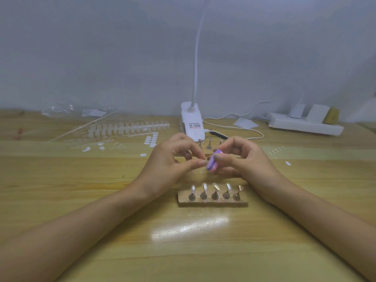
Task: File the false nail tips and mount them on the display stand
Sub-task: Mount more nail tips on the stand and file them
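Left hand, thumb and forefinger pinching a barely visible nail tip, right hand gripping purple file block against it, display stand at 6 o'clock bearing a row of clear mounted tips, tip strips at 10 o'clock.

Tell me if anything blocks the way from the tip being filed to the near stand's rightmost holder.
Nothing visible does. The left hand, pinching the tip, and right hand, gripping the purple file, hover behind the stand; only tabletop lies between them and its rightmost holder.
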